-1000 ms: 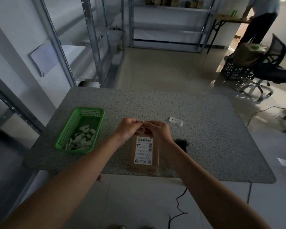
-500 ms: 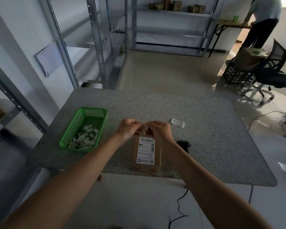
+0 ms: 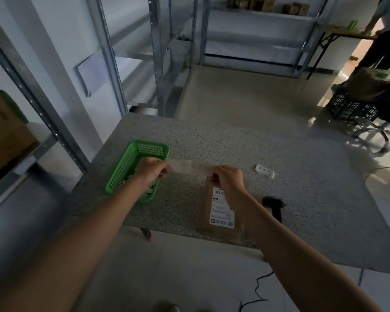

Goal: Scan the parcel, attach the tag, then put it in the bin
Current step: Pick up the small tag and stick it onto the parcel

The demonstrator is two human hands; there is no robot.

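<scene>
While the brown parcel (image 3: 221, 210) lies flat at the desk's (image 3: 302, 199) near edge, label up, the right hand (image 3: 226, 180) above its far end pinches one end of a pale translucent strip (image 3: 189, 167). At nine o'clock, the left hand (image 3: 150, 168) pinches the other end over the green basket (image 3: 131, 163). A black scanner (image 3: 274, 204) lies at three o'clock of the parcel.

basket (image 3: 131, 163) left, scanner (image 3: 274, 204) right (tabletop (image 3: 313, 199) between open)

A speckled bench (image 3: 212, 140) stands on a pale floor. Beyond the bench, metal shelving (image 3: 254, 34) lines the wall. Right of the bench, an office chair (image 3: 383, 118) sits beside a black crate (image 3: 349, 106), near a standing person (image 3: 383, 37).
</scene>
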